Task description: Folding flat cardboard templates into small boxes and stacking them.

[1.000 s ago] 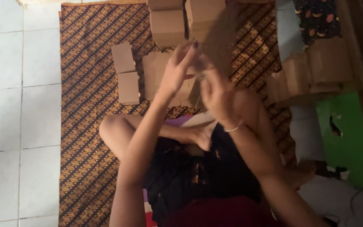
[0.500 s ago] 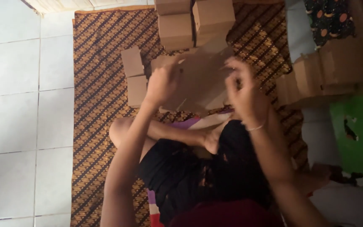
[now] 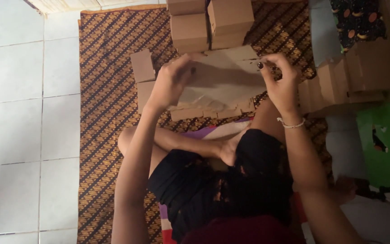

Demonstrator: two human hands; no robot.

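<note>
The person sits cross-legged on a patterned mat (image 3: pixel 109 68) laid over the tiled floor (image 3: pixel 19 113). Both hands hold one flat brown cardboard box blank (image 3: pixel 224 83) above the lap. The left hand (image 3: pixel 170 83) has its fingers closed over the blank's left edge; the right hand (image 3: pixel 280 81) pinches the right edge, fingers curled shut. Finished small boxes (image 3: pixel 211 22) stand stacked just beyond the blank, two more boxes (image 3: pixel 141 74) lie to the left, and a pile of flat blanks (image 3: pixel 353 74) sits to the right. Risk, in my judgement: the thin card may tear or crease off its score lines if pulled unevenly, and a swinging corner could topple the near stack.
</note>
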